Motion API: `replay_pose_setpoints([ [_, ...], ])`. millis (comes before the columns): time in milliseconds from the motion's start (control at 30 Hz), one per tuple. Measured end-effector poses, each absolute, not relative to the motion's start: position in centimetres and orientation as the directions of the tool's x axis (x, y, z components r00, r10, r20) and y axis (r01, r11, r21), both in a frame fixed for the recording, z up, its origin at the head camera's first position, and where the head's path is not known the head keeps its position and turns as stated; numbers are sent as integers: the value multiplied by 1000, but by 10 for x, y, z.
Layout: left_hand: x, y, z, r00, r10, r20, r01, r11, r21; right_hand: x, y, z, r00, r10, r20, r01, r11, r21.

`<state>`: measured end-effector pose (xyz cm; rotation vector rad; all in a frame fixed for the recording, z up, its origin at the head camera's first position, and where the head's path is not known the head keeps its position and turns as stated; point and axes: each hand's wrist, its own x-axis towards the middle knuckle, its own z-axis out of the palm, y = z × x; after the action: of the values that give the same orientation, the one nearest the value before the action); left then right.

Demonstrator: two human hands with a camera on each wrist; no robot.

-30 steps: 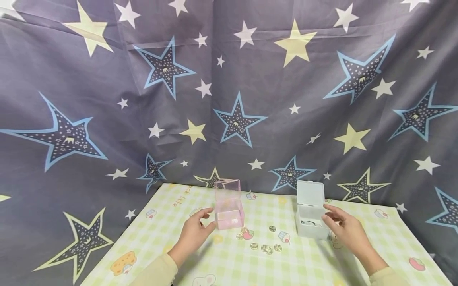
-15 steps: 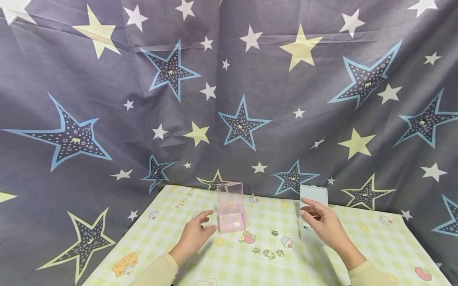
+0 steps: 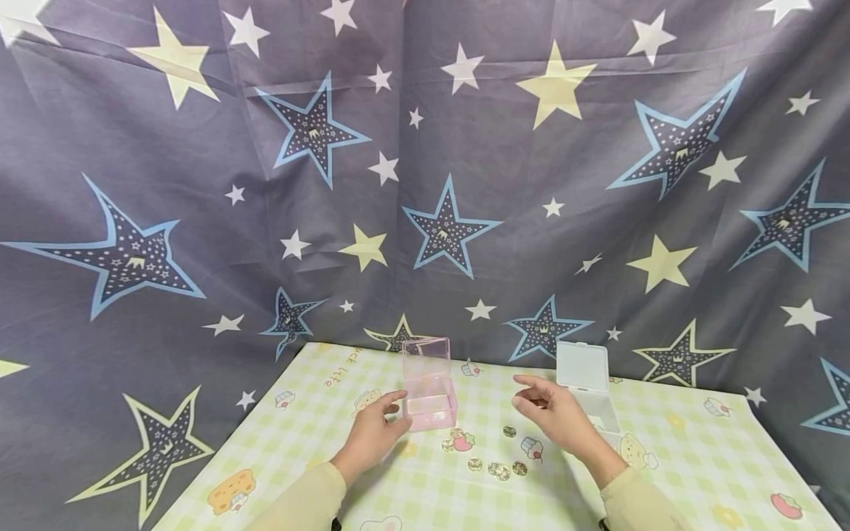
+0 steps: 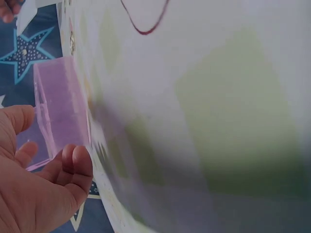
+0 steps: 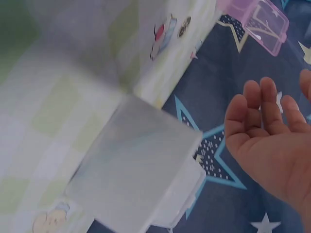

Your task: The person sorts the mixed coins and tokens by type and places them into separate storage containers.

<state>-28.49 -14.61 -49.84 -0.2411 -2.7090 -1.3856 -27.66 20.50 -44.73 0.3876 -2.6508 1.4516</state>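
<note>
A pink clear box (image 3: 430, 402) stands on the table with its lid upright; it also shows in the left wrist view (image 4: 60, 107). My left hand (image 3: 398, 410) sits just left of it, fingers loosely curved toward its side (image 4: 48, 141), holding nothing. A white box (image 3: 591, 376) with its lid raised stands to the right (image 5: 141, 174). My right hand (image 3: 524, 394) hovers between the two boxes, palm bare and fingers relaxed (image 5: 272, 126). Several coins (image 3: 494, 467) lie below and between the hands.
The table wears a green checked cloth (image 3: 664, 457) with cartoon prints. A grey star-patterned curtain (image 3: 425, 184) hangs close behind the table and down its left side. The pink box (image 5: 255, 19) shows far off in the right wrist view.
My right hand has left the white box and swung left, toward the middle above the coins. My left hand has edged a little closer to the pink box.
</note>
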Motion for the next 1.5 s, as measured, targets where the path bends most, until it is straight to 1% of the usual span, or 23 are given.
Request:
replay_pose_setpoints([
  [100,-290,-143,-502,-988,80,134,156,548,821,-278,197,-453,-970,-183,158,-234,543,-806],
  [267,-297,-137,-505,-992,48,116,125,503,855,-280,187,-463,-987,-123,101,-156,632,-759],
  [433,-299,-132,-505,-995,19,100,96,488,868,-283,184,-471,-997,-80,3,-59,705,-706],
  [567,-298,-131,-503,-997,7,76,71,453,889,-285,186,-478,-997,-65,-37,-24,744,-668],
  [833,-297,-133,-501,-999,13,39,41,393,919,-290,184,-487,-997,-61,-38,-22,762,-647],
  [1100,-299,-134,-503,-999,28,36,44,382,923,-288,178,-491,-1000,-18,-20,-2,791,-612],
  [1500,-300,-136,-506,-999,36,16,28,362,932,-286,172,-486,-1000,-30,6,-28,827,-562],
])
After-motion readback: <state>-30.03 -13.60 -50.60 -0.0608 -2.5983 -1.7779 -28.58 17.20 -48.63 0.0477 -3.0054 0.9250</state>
